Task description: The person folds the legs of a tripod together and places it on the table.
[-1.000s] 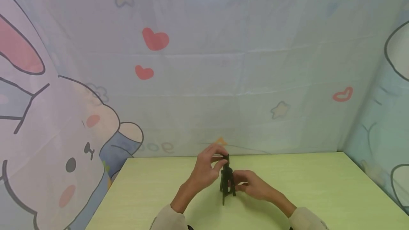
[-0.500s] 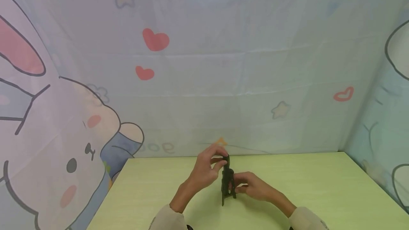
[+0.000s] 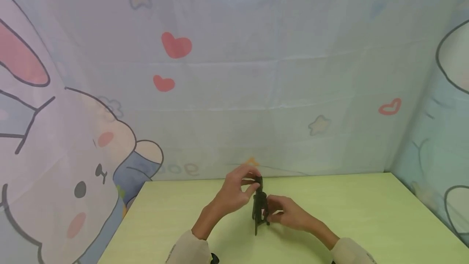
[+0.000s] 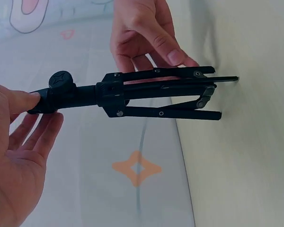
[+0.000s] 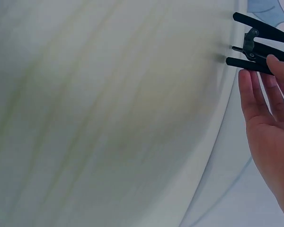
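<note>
A small black tripod stands upright between my hands, its braced legs only slightly apart. My left hand pinches its top end between thumb and fingers, just above the round knob seen in the left wrist view. My right hand holds one leg low down, the thumb on one side and the fingers on the other. In the right wrist view the leg tips poke out past that right hand, and the upper part of the tripod is out of frame.
The tripod is over a pale yellow-green table. Right behind the table's back edge hangs a light cloth backdrop printed with hearts, stars and a large rabbit. More of the printed cloth runs along the right side.
The tripod's legs have drawn a little closer together over the last second. Both hands keep their places on it, and the head view has shifted slightly.
</note>
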Demonstrator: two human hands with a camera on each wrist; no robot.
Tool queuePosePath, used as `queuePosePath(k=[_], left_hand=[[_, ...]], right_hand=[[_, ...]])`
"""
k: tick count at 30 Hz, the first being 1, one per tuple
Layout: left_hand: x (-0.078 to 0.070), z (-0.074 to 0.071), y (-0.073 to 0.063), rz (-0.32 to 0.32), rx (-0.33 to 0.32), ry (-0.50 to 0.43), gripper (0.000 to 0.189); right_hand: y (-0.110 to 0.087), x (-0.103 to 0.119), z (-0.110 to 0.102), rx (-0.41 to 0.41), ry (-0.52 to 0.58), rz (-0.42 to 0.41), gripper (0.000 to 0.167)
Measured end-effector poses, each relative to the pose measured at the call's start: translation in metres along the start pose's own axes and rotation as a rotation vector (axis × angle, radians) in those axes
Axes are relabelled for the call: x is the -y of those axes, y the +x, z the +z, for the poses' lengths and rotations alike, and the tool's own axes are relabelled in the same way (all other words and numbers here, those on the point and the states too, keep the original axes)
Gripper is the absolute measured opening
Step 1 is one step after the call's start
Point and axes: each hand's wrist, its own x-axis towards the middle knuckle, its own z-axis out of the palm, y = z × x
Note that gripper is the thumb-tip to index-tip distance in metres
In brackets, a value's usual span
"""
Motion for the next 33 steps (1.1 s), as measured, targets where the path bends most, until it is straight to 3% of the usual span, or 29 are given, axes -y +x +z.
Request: queuePosePath(k=[6, 13, 25, 33], left_hand=[[0.0, 0.0, 0.003, -0.064, 0.094, 0.016, 0.036], [-0.004, 0.0, 0.01, -0.062, 0.146, 0.088, 0.032], [-0.004, -0.01, 0.004, -0.03, 0.124, 0.086, 0.03], [0.002, -0.022, -0.007, -0.09, 0.079, -0.003, 0.029]], right_hand=[[0.002, -0.005, 0.007, 0.006, -0.028, 0.034, 0.026], [0.008, -0.009, 0.012, -0.024, -0.143, 0.0, 0.012], [0.003, -0.01, 0.005, -0.041, -0.213, -0.051, 0.011], [-0.009, -0.007, -0.007, -0.088, -0.155, -0.066, 0.02]])
